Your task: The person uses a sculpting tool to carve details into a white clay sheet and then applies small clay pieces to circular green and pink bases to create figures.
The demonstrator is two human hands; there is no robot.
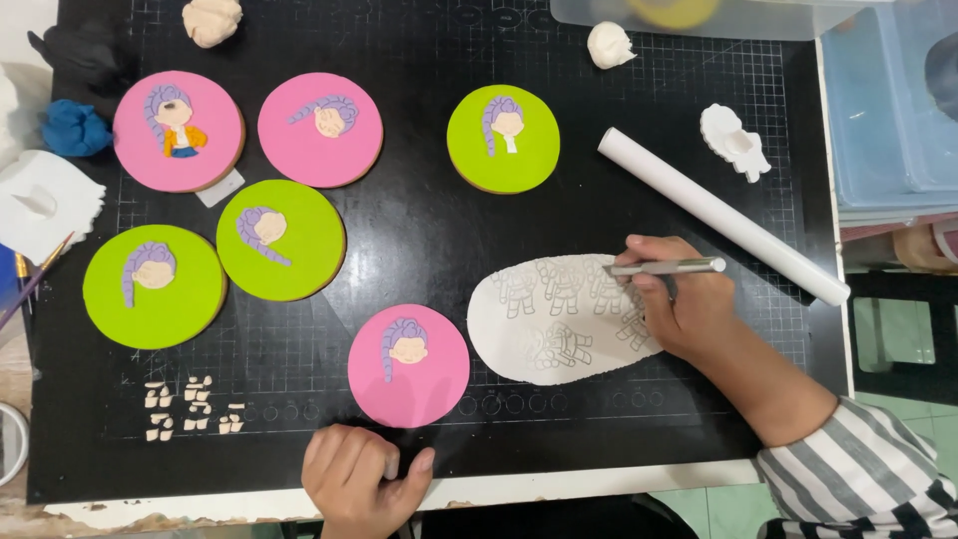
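Black cutting mat (419,240): right hand (684,304) grasps a metal tool (664,267) over white fondant (559,319); left hand (361,479) rests clenched, empty.

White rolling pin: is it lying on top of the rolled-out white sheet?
No. The white rolling pin lies on the black mat, up and right of the white sheet, apart from it.

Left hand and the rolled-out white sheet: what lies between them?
In the head view, one pink round with a purple-haired face lies between the left hand and the white sheet; the rest is bare black mat.
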